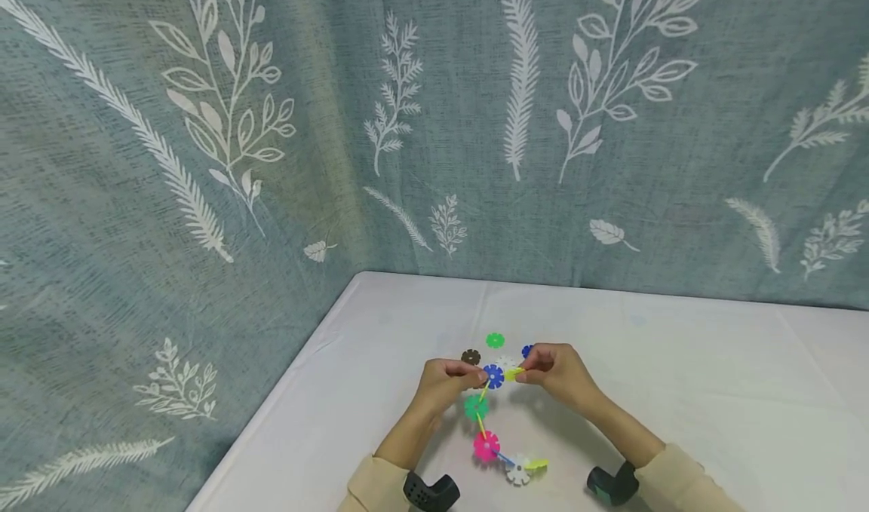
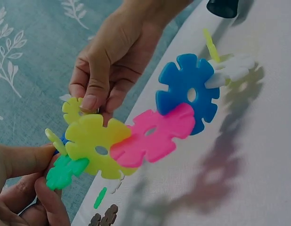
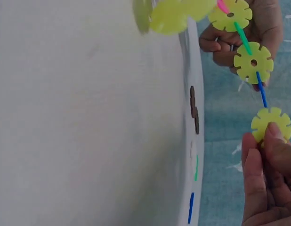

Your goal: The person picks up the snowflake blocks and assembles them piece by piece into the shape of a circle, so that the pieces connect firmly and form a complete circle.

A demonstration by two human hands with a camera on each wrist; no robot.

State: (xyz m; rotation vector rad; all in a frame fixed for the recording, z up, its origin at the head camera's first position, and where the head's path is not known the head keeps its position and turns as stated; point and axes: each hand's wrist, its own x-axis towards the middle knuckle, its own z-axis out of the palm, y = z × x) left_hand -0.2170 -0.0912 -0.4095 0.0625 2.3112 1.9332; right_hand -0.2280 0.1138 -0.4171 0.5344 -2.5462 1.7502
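A chain of notched plastic flower discs hangs between and below both hands. My left hand (image 1: 444,384) pinches the chain at a blue disc (image 1: 494,376) near its upper end. My right hand (image 1: 560,372) pinches a yellow disc (image 3: 271,123), which joins the blue one edge to edge. Below follow a green disc (image 1: 476,408), a yellow disc (image 2: 99,149), a pink disc (image 1: 486,446), a blue disc (image 2: 190,92), a white disc (image 1: 518,474) and a yellow disc (image 1: 536,464) at the lower end. The fingertips partly cover the upper blue disc.
Loose discs lie on the white-covered table (image 1: 713,391) beyond the hands: a green disc (image 1: 495,340), a brown disc (image 1: 471,357), a white disc (image 1: 505,362) and a blue disc (image 1: 526,351), partly hidden by the right hand. A patterned curtain (image 1: 475,120) stands behind.
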